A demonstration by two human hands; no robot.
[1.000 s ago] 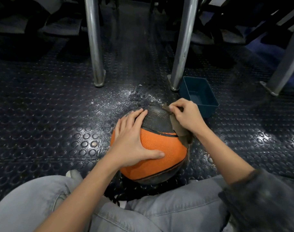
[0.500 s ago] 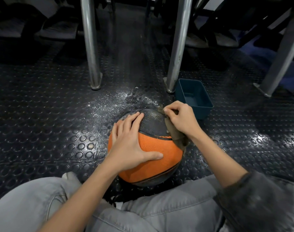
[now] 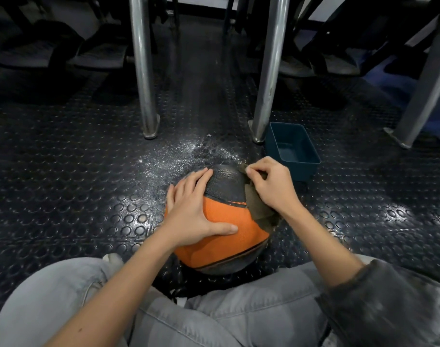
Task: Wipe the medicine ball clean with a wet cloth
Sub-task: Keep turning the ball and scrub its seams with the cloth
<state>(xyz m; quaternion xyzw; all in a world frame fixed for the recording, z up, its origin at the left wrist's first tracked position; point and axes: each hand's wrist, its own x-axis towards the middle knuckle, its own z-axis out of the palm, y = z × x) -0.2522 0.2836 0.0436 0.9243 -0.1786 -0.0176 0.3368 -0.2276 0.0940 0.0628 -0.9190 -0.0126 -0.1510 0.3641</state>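
Hardly anything has shifted: the right hand (image 3: pixel 276 189) still pinches the cloth (image 3: pixel 259 209) with curled fingers against the medicine ball (image 3: pixel 229 244). The left hand (image 3: pixel 191 209) stays spread flat on the ball, which sits on the floor (image 3: pixel 88 171) beneath both hands. A blue tub (image 3: pixel 294 146) lies just beyond the right hand.

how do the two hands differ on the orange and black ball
The left hand lies flat, fingers spread, on the round orange and black textured medicine ball; the right hand has curled fingers.
The left hand holds nothing; the right hand pinches a brownish-grey cloth against the ball.
The left hand is on the ball's left side, the right hand on its upper right.
Both are bare and on the ball.
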